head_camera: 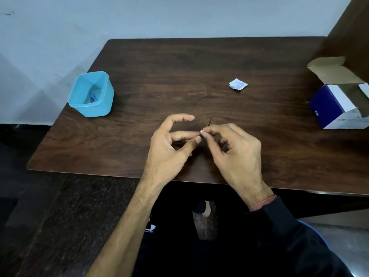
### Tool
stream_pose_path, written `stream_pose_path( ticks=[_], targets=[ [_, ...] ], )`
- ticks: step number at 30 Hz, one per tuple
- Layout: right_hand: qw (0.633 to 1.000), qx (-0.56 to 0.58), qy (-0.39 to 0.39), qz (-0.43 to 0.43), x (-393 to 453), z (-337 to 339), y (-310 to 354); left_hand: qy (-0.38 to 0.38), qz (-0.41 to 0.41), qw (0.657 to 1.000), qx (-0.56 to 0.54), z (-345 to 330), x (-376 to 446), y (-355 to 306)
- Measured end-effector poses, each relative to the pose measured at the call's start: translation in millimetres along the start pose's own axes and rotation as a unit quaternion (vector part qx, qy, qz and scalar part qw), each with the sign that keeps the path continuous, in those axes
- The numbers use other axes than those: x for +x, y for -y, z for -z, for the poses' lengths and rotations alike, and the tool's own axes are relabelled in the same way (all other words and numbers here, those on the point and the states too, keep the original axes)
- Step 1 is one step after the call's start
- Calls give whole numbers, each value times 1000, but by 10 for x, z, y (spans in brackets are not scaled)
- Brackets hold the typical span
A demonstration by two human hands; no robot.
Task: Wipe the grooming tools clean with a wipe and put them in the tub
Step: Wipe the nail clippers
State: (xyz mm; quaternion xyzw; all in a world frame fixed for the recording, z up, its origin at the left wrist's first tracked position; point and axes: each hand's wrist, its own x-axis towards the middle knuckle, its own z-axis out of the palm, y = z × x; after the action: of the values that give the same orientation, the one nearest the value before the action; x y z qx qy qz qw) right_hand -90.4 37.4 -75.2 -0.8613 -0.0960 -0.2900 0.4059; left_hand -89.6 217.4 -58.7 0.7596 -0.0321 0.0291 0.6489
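Dark wood grain fills most of the view, a counter (199,76) pushed against a pale wall. From my seat at the remote end, both hands work just above its near edge. My left hand (169,148) pinches one end of a thin grooming tool (209,121) between thumb and forefinger, the other fingers curled loosely. My right hand (235,148) has its fingers (211,131) clamped around a small white wipe (202,130) folded over the tool's shaft; only the tool's dark tip shows beyond them.

To do this stroke well, I judge the left pinch should hold firm while the right draws the wipe along toward the tip, turning the tool between passes.

Far left stands the blue tub (90,94), well apart, with something blue already inside. A torn sachet (238,84) lies mid-counter, and an open box (339,104) sits at the right edge.
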Motion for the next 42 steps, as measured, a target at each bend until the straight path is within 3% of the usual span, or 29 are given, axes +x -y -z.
stream_pose_path(
  ticks=[13, 22, 25, 28, 32, 37, 42],
  targets=[
    [1000, 17, -3, -10, 8, 7, -6, -18, 2, 1000, -15, 7, -5, -14],
    [1000, -2, 13, 19, 1, 8, 24, 8, -6, 1000, 13, 13, -17, -5],
    [999, 23, -25, -16, 23, 19, 16, 3, -9, 1000, 8, 6, -17, 3],
    [1000, 20, -14, -14, 28, 12, 21, 3, -9, 1000, 13, 1, -8, 19],
    [995, 60, -32, -73, 60, 31, 19, -14, -17, 1000, 12, 10, -7, 38],
    [961, 218, 64, -158, 141, 90, -89, -19, -11, 1000, -5, 4, 0, 80],
    [954, 238, 90, -161, 150, 118, -106, -23, -16, 1000, 1, 3, 14, 118]
  ],
)
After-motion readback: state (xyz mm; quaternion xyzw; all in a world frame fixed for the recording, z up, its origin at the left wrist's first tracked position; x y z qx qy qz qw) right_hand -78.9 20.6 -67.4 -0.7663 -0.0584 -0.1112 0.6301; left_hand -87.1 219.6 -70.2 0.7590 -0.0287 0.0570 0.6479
